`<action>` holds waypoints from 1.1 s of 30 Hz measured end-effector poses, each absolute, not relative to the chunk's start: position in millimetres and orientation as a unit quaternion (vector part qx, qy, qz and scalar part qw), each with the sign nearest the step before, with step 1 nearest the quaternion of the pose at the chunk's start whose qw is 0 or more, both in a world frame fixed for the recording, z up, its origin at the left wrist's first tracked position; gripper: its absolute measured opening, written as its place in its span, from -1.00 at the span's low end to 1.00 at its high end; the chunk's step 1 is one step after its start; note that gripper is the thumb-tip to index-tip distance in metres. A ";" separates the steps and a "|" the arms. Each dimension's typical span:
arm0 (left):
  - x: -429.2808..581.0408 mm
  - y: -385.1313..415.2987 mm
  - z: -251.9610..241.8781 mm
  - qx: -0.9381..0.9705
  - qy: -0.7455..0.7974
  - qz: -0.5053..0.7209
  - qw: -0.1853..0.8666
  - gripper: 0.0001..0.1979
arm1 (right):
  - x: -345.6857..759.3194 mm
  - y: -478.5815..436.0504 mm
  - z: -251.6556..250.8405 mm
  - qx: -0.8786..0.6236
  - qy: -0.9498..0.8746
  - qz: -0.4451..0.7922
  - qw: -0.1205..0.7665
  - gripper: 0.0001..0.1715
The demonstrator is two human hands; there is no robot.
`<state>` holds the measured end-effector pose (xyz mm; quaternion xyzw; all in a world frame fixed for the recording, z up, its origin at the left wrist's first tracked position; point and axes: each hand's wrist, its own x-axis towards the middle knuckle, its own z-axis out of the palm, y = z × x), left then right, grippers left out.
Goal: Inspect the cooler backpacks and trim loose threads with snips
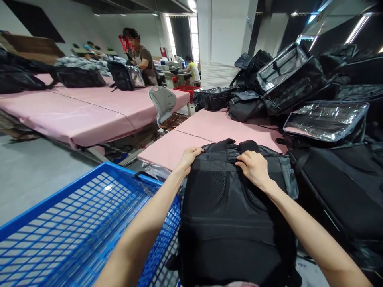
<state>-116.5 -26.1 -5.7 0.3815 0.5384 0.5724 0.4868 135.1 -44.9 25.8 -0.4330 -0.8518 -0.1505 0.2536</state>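
Observation:
A black backpack (227, 223) is directly before me, its padded mesh back panel facing up and its top end at the edge of the pink table. My left hand (191, 156) grips the backpack's upper left corner, thumb and fingers pressed together on the fabric. Near the top middle, beside the shoulder straps, my right hand (253, 166) has its fingers curled in a pinch on the backpack. What exactly lies under the right fingertips is hidden.
A blue plastic basket (98, 175) stands at lower left. Black bags with silver lining (326, 119) are piled on the right of the pink table (194, 131). Across a gap, a person (143, 59) handles a bag at another pink table (83, 111), near a grey chair (163, 101).

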 end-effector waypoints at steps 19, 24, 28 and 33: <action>-118.5 -26.8 -11.3 0.374 0.542 0.566 0.496 -0.80 | 123.9 -41.6 27.4 -0.447 -0.852 -0.107 0.249 -0.81; -120.2 -15.1 -22.7 0.448 0.614 0.514 0.399 -0.76 | 117.1 -35.9 25.7 -0.471 -0.841 -0.068 0.256 -0.85; -136.5 -29.8 -27.0 0.482 0.645 0.500 0.319 -0.48 | 152.1 -34.2 35.4 -0.519 -0.766 0.020 0.378 -0.83; -155.7 -115.2 -58.0 0.515 0.663 0.455 0.296 -0.62 | 250.8 -95.9 15.5 -0.563 -0.637 0.118 0.513 -0.71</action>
